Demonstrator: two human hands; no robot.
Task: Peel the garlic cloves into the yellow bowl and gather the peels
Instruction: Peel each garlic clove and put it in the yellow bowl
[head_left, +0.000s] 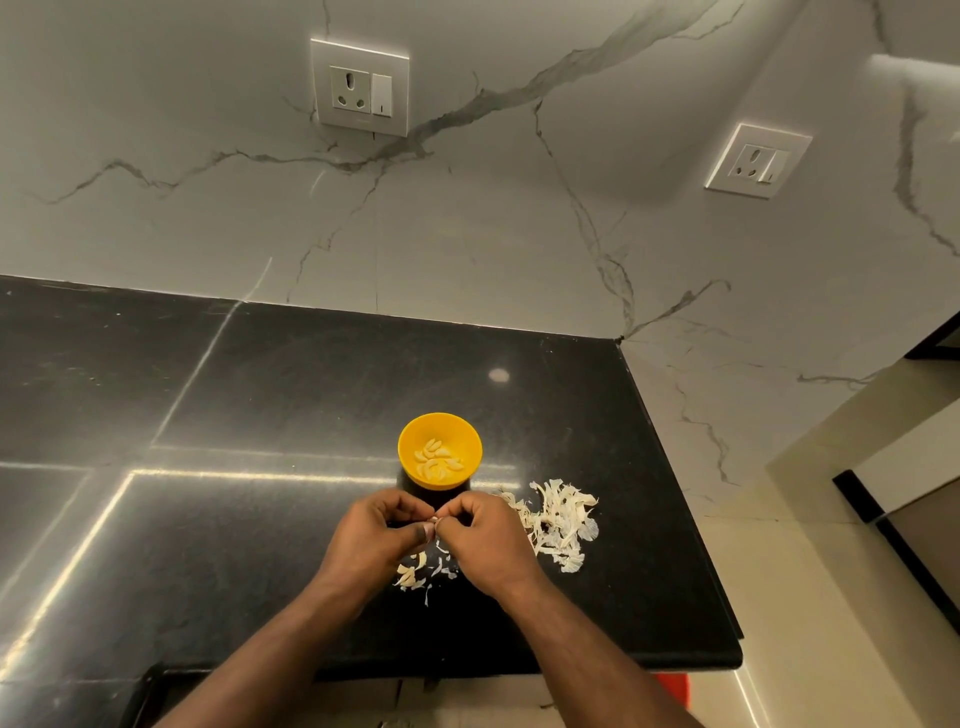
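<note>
A white marble wall (467, 218) with grey veins is seen filling the far side of the room, and two sockets are set into it: a socket plate (360, 87) at the far left and a second socket plate (757, 160) at the right. A polished black table (260, 395) is being lit by bright streaks of light along its seams. To the right, pale floor tiles (810, 571) are seen beyond the table edge. A pile of peels (558, 525) is lying on the table at the right, just beside the hands. The yellow bowl (440, 451) is standing just beyond the hands, with peeled cloves (436, 460) lying inside. A few more scraps (415, 571) are lying beneath the hands. A garlic clove (434, 519) is being pinched between the left hand (374, 535) and the right hand (488, 540), both with fingers curled.
</note>
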